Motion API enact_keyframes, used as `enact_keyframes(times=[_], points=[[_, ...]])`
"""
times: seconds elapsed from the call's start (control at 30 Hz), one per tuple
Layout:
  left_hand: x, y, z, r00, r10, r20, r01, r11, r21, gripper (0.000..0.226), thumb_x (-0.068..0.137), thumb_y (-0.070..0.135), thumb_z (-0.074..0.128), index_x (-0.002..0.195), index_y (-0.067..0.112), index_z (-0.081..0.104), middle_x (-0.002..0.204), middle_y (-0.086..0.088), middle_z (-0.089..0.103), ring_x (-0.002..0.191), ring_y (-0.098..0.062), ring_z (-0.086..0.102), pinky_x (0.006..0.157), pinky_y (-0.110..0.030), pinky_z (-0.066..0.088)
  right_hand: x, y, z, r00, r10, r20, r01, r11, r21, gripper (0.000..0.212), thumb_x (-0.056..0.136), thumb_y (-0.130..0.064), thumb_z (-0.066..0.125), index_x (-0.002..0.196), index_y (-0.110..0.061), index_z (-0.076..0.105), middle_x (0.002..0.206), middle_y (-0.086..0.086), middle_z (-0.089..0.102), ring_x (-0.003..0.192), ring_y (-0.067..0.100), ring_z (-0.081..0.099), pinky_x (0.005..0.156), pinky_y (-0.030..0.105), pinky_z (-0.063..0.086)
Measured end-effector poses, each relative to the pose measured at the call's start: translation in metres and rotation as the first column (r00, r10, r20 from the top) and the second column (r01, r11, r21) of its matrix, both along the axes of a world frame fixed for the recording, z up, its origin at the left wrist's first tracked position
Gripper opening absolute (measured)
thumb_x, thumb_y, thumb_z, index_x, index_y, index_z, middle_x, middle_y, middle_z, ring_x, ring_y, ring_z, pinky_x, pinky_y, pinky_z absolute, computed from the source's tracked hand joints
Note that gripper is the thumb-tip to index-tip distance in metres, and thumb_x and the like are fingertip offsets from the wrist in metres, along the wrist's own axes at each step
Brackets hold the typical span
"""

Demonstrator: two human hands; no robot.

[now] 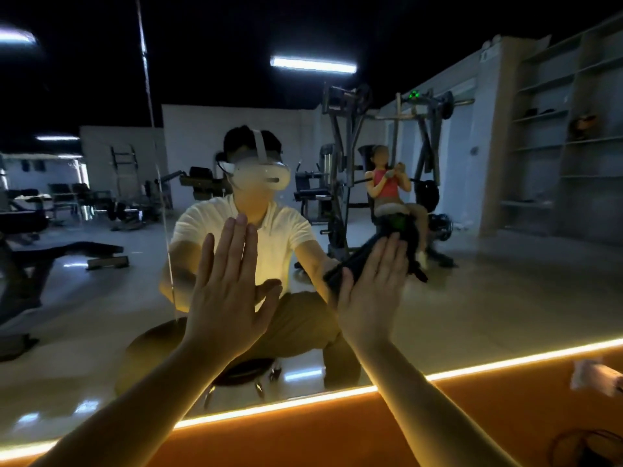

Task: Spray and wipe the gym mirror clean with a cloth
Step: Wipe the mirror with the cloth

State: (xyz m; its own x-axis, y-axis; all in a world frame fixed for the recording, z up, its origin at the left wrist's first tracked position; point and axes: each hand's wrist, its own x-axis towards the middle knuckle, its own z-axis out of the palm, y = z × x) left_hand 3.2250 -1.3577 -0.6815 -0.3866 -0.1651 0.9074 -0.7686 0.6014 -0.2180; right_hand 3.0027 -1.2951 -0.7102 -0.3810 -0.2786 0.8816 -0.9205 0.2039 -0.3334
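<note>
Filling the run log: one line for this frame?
step: wipe | left hand: open, flat at mirror | right hand: flat, fingers straight, pressing dark cloth to glass

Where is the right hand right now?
In the head view, the right hand is right of centre, fingers straight, pressing a dark cloth-like thing on the mirror, beside the raised left hand.

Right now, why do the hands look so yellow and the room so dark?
Head view: the light strip under the mirror glows warm onto left hand and right hand; the reflected ceiling is black apart from tube lights; the wide lens slants the shelves.
</note>
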Motion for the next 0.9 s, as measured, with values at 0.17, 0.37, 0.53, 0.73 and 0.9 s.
enact_keyframes(times=[0.17, 0.37, 0.53, 0.73, 0.9], points=[[0.002, -0.003, -0.003, 0.999, 0.043, 0.028, -0.043, 0.999, -0.012, 0.086, 0.103, 0.053, 0.044, 0.162, -0.004, 0.019, 0.173, -0.023, 0.009, 0.161, -0.037, 0.009, 0.125, -0.063, 0.021, 0.040, -0.015, 0.012, 0.760, 0.192, -0.621, -0.108, 0.979, 0.172, 0.070, 0.107, -0.039, 0.040, 0.163, -0.004, 0.017, 0.172, 0.016, 0.006, 0.160, 0.030, 0.005, 0.130, 0.048, 0.006], [0.002, 0.001, -0.001, 0.999, 0.041, -0.007, -0.041, 0.999, -0.021, 0.084, 0.099, 0.047, 0.058, 0.161, -0.003, 0.028, 0.172, -0.022, 0.016, 0.160, -0.036, 0.016, 0.124, -0.064, 0.022, -0.041, 0.006, 0.038, 0.730, 0.150, -0.666, -0.009, 0.978, 0.210, 0.072, 0.109, -0.047, 0.030, 0.164, -0.007, 0.009, 0.172, 0.014, 0.000, 0.160, 0.029, 0.000, 0.130, 0.049, 0.007], [-0.024, 0.008, 0.024, 0.998, 0.022, -0.051, -0.025, 0.998, -0.056, 0.085, 0.098, 0.045, 0.060, 0.162, -0.001, 0.026, 0.172, -0.020, 0.016, 0.161, -0.034, 0.014, 0.126, -0.062, 0.020, -0.140, 0.034, 0.056, 0.936, -0.001, -0.352, 0.051, 0.990, 0.132, 0.072, 0.108, -0.046, 0.022, 0.163, -0.002, 0.008, 0.172, 0.019, 0.003, 0.160, 0.033, 0.005, 0.127, 0.057, 0.017], [-0.052, 0.007, 0.072, 0.990, 0.092, -0.104, -0.099, 0.993, -0.062, 0.090, 0.102, 0.055, 0.047, 0.164, -0.002, 0.016, 0.173, -0.021, 0.009, 0.162, -0.032, 0.006, 0.130, -0.056, 0.013, -0.119, 0.021, 0.104, 0.998, -0.055, 0.023, 0.057, 0.997, -0.056, 0.072, 0.106, -0.040, 0.025, 0.163, 0.001, 0.008, 0.171, 0.021, 0.007, 0.159, 0.036, 0.007, 0.126, 0.057, 0.016], [-0.061, 0.002, 0.096, 0.989, 0.047, -0.139, -0.065, 0.990, -0.128, 0.081, 0.106, 0.049, 0.041, 0.163, -0.004, 0.018, 0.172, -0.023, 0.013, 0.162, -0.033, 0.009, 0.129, -0.057, 0.013, -0.056, 0.001, 0.150, 0.970, 0.019, -0.240, -0.037, 0.997, -0.073, 0.072, 0.108, -0.041, 0.026, 0.163, 0.002, 0.006, 0.171, 0.022, 0.001, 0.159, 0.035, 0.000, 0.129, 0.053, 0.007]])
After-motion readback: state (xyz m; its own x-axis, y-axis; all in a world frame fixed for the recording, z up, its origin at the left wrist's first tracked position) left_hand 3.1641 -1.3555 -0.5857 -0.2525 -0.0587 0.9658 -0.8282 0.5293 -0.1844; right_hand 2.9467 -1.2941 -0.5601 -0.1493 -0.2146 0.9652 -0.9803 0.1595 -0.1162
